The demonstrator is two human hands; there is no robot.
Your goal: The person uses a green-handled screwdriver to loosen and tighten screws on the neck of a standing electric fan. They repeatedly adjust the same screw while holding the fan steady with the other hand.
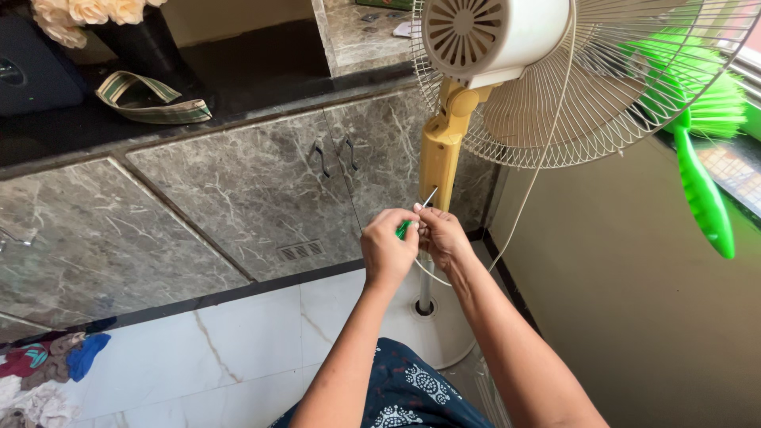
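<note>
Nearest the camera: dark blue patterned cloth point(404, 396) at the bottom edge, and 2 bare forearms reaching up from it over the white marble floor point(238, 357). Left hand point(388, 247) curled shut around the green handle of a small screwdriver point(407, 226), thin metal shaft angled up and to the right, tip touching the yellow plastic neck point(438, 154) of a pedestal fan. Right hand point(444, 236) closed too, fingertips pinching at the shaft just beside the left hand, right at the foot of the yellow neck. Judged light, stiff and narrow, that screwdriver; smooth handle apt to slip, best gripped full around the green part, with the shaft steadied near the tip. Below the hands, metal pole dropping into a round white base point(444, 333) on the floor. Above, cream motor housing point(495, 36) and wire grille point(602, 103), likely top-heavy. Farther back, grey marble cabinet doors point(254, 198) under a dark desk, striped strap point(151, 99) on it. Green plastic brush point(701, 190) at the right.
</note>
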